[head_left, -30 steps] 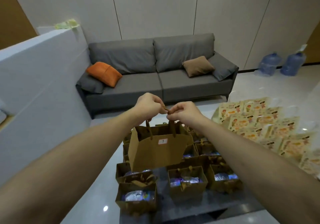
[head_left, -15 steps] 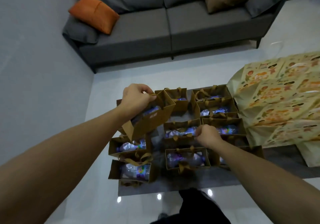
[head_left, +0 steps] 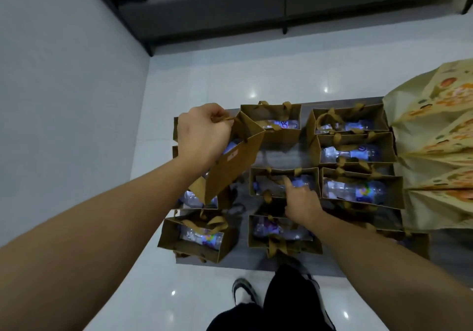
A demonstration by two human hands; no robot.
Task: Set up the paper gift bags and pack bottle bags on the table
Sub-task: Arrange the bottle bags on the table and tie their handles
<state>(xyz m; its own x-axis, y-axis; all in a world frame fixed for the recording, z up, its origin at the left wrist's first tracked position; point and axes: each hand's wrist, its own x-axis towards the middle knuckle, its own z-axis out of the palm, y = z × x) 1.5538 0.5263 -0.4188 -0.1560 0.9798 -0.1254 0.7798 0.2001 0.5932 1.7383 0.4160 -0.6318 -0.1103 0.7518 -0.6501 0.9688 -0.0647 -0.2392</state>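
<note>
We hold a kraft bag (head_left: 231,163) by its handles w/ left hand (head_left: 202,133), fingers curled round them, tilted above the table's (head_left: 277,155) left side. Thin paper, bottle-heavy, so grip handles, not walls. Right hand (head_left: 302,202) has shifted to a middle bag (head_left: 284,182), index out; probably pinching nothing, though blurred. View's dropped vs 0.5 s ago.

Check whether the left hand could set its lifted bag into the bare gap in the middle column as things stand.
Probably yes: the left hand holds the lifted bag right beside the bare gap, and nothing lies between them.
</note>
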